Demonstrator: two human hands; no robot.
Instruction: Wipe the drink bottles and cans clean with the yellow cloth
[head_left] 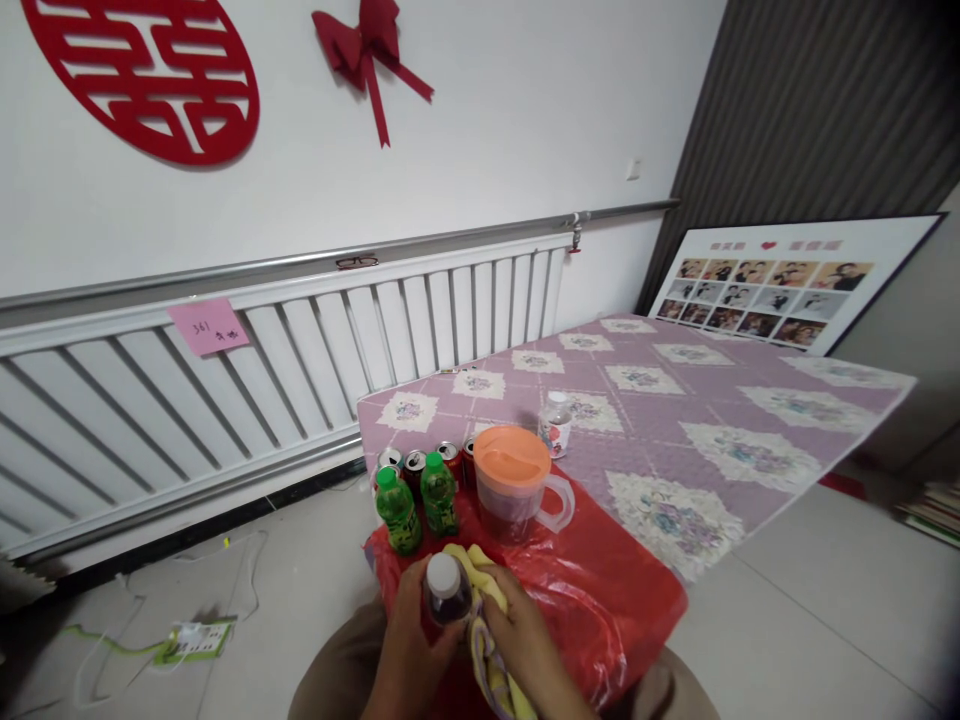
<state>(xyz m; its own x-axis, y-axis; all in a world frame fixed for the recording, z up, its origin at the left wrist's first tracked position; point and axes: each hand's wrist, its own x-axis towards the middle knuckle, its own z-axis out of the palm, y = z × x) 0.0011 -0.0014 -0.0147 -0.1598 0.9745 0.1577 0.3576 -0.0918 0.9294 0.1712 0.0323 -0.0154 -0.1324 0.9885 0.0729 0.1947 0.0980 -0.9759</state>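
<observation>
My left hand (409,625) is wrapped round a small bottle (448,590) with a white cap and dark contents, held upright at the near edge of the red plastic sheet (600,600). My right hand (525,635) grips a yellow cloth (480,600) pressed against the bottle's side. Just beyond stand two green bottles (416,508) with green caps, several red cans (427,462) and a clear jug (516,485) with an orange lid and dark liquid.
A small clear bottle (556,423) stands on the purple patterned mattress (712,420). A white radiator (225,390) with a pink note (208,326) runs along the wall. A photo board (780,280) leans at the right. Cables and a power strip (191,640) lie on the floor.
</observation>
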